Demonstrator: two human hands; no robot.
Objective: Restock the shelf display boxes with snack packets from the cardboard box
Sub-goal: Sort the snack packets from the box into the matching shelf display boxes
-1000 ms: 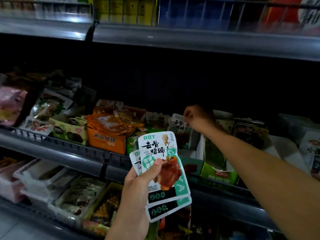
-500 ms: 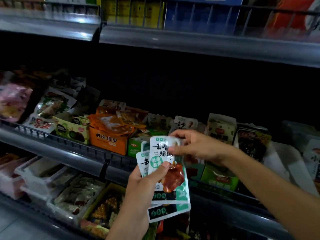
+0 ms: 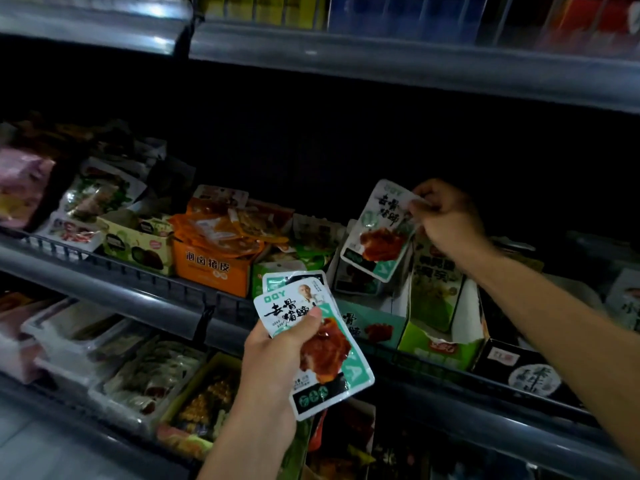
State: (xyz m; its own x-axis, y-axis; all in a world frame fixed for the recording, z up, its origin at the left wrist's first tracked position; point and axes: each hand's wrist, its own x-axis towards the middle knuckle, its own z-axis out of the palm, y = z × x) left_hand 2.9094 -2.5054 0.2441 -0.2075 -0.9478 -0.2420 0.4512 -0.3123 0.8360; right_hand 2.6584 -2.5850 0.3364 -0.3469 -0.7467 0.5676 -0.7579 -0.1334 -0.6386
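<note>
**Hands split between stock and shelf**

Both hands are occupied. Toward the lower centre of the frame, a small stack of packets (image 3: pixel 311 344) is gripped by the left hand (image 3: pixel 277 355) as reserve stock. At centre right, one packet (image 3: pixel 379 230) is pinched at its top corner by the right hand (image 3: pixel 446 220) above the teal display box (image 3: pixel 372 323), presumably for dropping in. Half a second earlier this packet was being drawn off the stack.

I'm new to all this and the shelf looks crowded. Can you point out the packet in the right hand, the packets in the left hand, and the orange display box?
Packet in right hand (image 3: pixel 379 233): head view, on its meat picture.
Packets in left hand (image 3: pixel 325 355): head view, front packet's meat picture.
Orange display box (image 3: pixel 207 270): head view, front panel lettering.
</note>
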